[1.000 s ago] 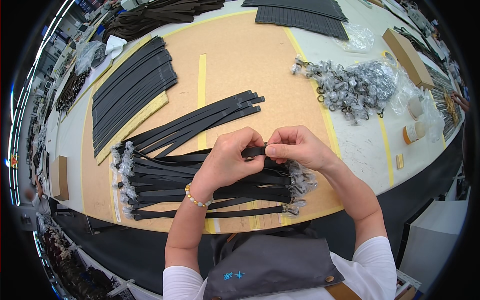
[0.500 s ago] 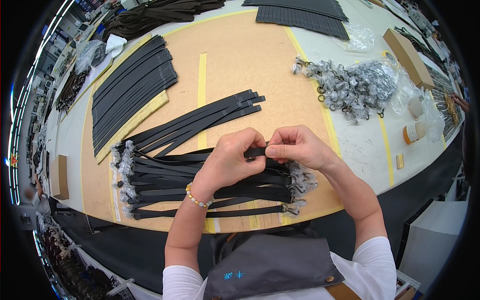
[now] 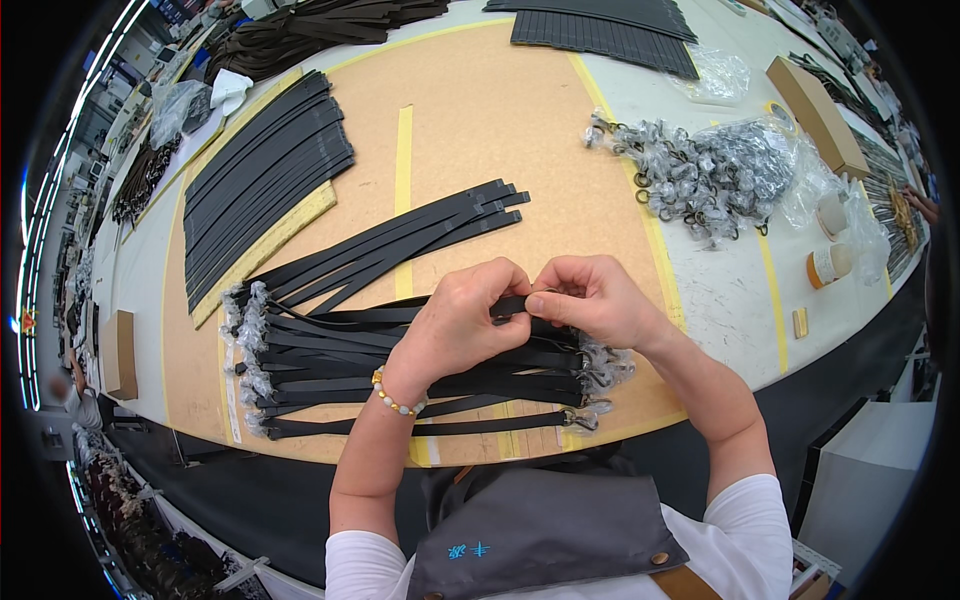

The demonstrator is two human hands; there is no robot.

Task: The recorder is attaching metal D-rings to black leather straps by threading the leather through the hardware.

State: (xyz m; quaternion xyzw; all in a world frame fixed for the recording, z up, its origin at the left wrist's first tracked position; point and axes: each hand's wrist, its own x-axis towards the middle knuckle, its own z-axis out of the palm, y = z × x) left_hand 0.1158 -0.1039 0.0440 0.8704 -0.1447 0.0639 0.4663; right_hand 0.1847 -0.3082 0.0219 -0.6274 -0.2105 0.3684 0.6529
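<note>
Both my hands meet above a layer of black straps [image 3: 480, 388] at the table's near side. My left hand [image 3: 468, 312], with a beaded bracelet at the wrist, pinches the end of one black strap [image 3: 508, 306]. Thumb and fingers of my right hand [image 3: 590, 303] close on the same strap's tip, which they mostly hide. Plastic-wrapped metal hooks [image 3: 255, 350] line the left ends of the layered straps, and more wrapped hooks [image 3: 600, 365] sit at their right ends. Beyond my hands, several loose straps [image 3: 420, 232] fan out toward the upper right.
A stack of black straps [image 3: 270, 185] rests on a yellow-edged board at left. To the right lie a heap of plastic-wrapped hooks [image 3: 710, 175], an orange-and-white cup [image 3: 828, 265] and a cardboard box [image 3: 815, 115]. More black strips [image 3: 605, 45] lie at the far edge.
My right hand has shifted very slightly left along the strap's tip. My left hand keeps its pinch in nearly the same place.
</note>
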